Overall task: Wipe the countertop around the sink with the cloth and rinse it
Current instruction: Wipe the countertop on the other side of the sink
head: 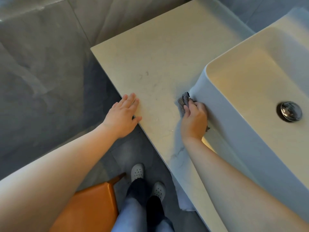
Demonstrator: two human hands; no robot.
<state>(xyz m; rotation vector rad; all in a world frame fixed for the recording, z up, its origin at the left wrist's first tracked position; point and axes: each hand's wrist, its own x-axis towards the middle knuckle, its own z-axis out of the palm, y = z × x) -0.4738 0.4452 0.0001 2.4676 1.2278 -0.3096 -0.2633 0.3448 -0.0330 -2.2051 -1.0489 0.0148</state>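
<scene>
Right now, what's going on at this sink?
A person is wiping the countertop beside the sink. The right hand holds a grey cloth and presses it onto the countertop, right up against the sink's outer wall. The left hand lies flat near the counter's front edge, fingers straight, holding nothing. The drain shows in the basin.

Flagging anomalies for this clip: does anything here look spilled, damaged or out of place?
Nothing is spilled or broken. The countertop bears a few faint dark smudges left of the sink, not yet wiped. The right hand holds the cloth at the sink's base; the left hand rests flat on the edge.
</scene>
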